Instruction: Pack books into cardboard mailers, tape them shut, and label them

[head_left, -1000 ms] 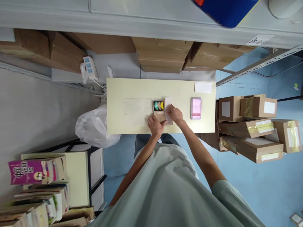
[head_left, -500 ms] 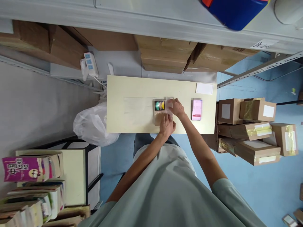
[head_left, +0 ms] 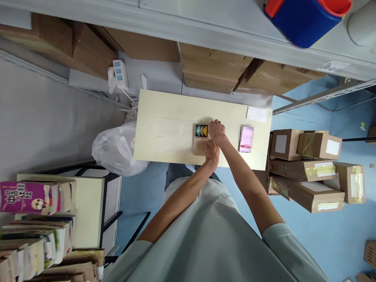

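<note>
A small book [head_left: 201, 145] with a tan cover and a dark picture panel lies flat on the cream table [head_left: 167, 137]. Its right edge is hidden under both hands. My left hand [head_left: 212, 150] is closed at the lower right edge of the book, fingers curled over it. Just above, my right hand [head_left: 217, 130] is closed at the upper right edge, fingers bent down and pressed together. The hands nearly touch, and hide the whitish, see-through flap at that edge. To the right of them lies a phone [head_left: 246, 139] with a pink screen.
A white card [head_left: 257, 114] lies at the table's back right. A clear plastic bag [head_left: 114, 149] hangs by the left end, near a power strip [head_left: 120, 74]. Cardboard boxes [head_left: 314, 192] are stacked at right. Books [head_left: 28, 197] fill the lower left. A shelf beam [head_left: 205, 31] crosses above.
The whitish flap at the book's right edge, visible before, is now covered by my hands. My left hand has shifted right toward that edge, and the right hand's fingers have curled in more. The view has tilted slightly.
</note>
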A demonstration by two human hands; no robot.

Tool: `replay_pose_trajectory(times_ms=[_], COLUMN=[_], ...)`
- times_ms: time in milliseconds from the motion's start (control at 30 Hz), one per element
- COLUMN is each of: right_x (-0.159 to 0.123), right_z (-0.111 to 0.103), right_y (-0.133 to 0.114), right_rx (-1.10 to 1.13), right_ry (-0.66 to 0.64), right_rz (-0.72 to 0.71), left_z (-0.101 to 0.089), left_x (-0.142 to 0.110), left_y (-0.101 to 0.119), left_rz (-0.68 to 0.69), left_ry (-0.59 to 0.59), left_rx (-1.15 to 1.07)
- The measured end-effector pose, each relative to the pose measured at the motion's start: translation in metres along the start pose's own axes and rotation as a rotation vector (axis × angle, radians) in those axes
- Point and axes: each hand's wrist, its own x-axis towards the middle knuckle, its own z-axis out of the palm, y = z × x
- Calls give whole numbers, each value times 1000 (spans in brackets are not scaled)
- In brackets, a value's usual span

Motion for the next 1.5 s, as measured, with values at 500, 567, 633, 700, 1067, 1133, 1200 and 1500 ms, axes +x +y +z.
replay_pose_trajectory(times_ms=[500, 567, 633, 700, 1067, 1133, 1200, 1500], right_x=[-42, -45, -43, -40, -8, -1, 6, 44], right_z=[3, 3, -1, -12, -51, -50, -49, -24], right_y=[59, 60, 59, 55, -19, -35, -49, -88], right_rx=[-263, -296, -288, -247, 80, 116, 123, 56], right_ry=[127, 165, 195, 219, 157, 132, 117, 41], right_rz=[-486, -535, -571, -612, -775, -761, -743, -406], left_z=[-34, -43, -52, -58, -49, -43, -37, -34], left_x=[-36, -40, -47, -60, -128, -128, -123, -82], left_y=[2, -10, -27, -48, -132, -137, -144, -204], left_rz=[-38, -18, -4, 1, -133, -171, -222, -582], left_ry=[-26, -16, -5, 28, 490, 556, 619, 484], left_rx=[-6, -48, -88, -155, -855, -914, -943, -929])
